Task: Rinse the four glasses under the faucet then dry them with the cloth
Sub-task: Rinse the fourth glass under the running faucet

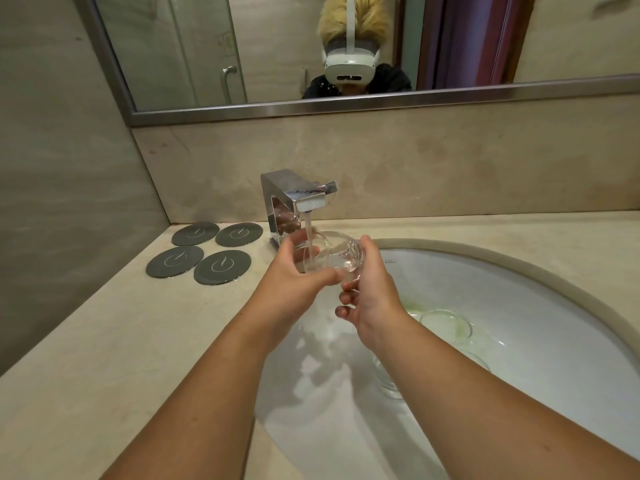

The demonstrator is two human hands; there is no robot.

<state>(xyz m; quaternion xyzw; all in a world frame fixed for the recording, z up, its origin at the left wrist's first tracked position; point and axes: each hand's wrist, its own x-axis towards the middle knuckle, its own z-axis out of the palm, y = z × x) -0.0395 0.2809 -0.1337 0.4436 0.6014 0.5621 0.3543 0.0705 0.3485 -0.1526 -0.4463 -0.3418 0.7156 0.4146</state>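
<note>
Glass [332, 252] is lying sideways under the faucet [298, 199] stream, its long axis running between the hands: left hand [291, 275] curling round the mouth end, right hand [370, 289] pinching the base.

The sink [519, 268] is set into the table [104, 341] and takes up its right and near part. The faucet [298, 199] stands on the table at the sink's far-left edge, in front of the back wall, with its spout reaching over the basin. Left of the faucet, four coasters [222, 267] lie on the table in two rows of two, near the corner of the walls. A mirror [277, 46] hangs on the back wall above the faucet. Under the spout, a glass [323, 252] lies tilted between the hands, left hand [291, 271] at its left end and right hand [370, 285] at its right. A second glass [446, 323] sits in the basin right of the right forearm. A third glass [389, 379] sits nearer, partly behind that forearm.
</note>
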